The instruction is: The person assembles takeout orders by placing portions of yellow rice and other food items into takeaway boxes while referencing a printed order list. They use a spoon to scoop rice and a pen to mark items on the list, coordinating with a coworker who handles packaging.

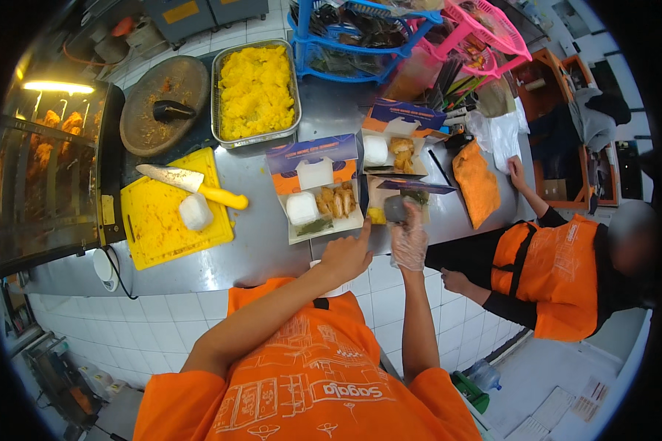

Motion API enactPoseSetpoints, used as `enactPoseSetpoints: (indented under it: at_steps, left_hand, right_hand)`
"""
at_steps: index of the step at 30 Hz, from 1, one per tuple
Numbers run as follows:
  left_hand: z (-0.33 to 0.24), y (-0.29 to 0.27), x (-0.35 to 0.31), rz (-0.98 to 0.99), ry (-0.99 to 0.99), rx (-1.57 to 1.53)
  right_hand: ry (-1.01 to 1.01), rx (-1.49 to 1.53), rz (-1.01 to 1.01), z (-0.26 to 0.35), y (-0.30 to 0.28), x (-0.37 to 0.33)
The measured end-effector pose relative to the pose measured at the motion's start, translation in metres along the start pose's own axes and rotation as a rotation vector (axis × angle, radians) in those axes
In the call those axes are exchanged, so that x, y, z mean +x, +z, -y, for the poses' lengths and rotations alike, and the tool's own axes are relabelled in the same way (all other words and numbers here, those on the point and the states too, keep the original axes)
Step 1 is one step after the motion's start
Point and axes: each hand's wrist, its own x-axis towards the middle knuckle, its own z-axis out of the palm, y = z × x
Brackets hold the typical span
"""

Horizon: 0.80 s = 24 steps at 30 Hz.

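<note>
The gloved right hand has its fingers closed around a dark grey cup, over an open box. The left hand extends its index finger near that box; its grip I cannot tell. The desk edge runs close by; bare metal lies leftward.

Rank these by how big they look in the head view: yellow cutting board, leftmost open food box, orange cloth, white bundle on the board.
1. yellow cutting board and leftmost open food box: too alike to rank
2. orange cloth
3. white bundle
</note>
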Motion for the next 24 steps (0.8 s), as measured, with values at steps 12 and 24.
enactPoseSetpoints:
  at_steps: [12, 24]
  left_hand:
    - [0.053, -0.055, -0.061, -0.062, 0.232, -0.35]
    - [0.046, -0.109, -0.163, -0.514, -0.159, -1.319]
  right_hand:
    - [0.26, 0.288, 0.581, 0.165, 0.091, 0.063]
    - [-0.226, -0.122, 0.523, 0.214, 0.264, 0.164]
